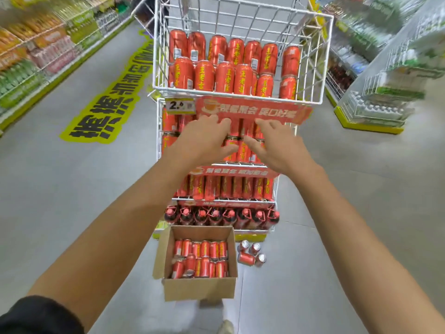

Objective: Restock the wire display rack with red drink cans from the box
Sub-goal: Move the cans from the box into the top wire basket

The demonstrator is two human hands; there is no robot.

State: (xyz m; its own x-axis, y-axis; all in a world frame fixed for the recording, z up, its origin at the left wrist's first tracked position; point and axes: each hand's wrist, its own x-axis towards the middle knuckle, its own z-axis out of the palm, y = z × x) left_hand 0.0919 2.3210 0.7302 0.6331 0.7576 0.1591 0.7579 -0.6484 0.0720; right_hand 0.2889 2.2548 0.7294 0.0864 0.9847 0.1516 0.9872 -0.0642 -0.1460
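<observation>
Your left hand (204,138) and right hand (277,145) are both stretched out in front of the second level of a white wire rack (158,141). They are side by side with a narrow gap between them. The fingers of both are spread and loose, and neither hand holds anything.

Through the gap between your hands stand upright red cans (243,150) on that level. Whether your fingers touch them is unclear. Just above your fingertips runs a red banner (252,110), with a price tag (179,106) at its left end. Higher up, the top basket (238,94) holds two rows of the same cans, with an open space towards the right.

Below your wrists, a second banner (231,171) fronts another row of cans. Under that is a row of dark bottles (216,215) with red tops.

Far below your forearms, an open cardboard box (199,288) sits on the grey floor (72,201). The cans in the box (202,259) are packed in two rows. A few loose cans (251,255) lie on the floor just right of the box. A black sleeve (36,317) covers your left upper arm.
</observation>
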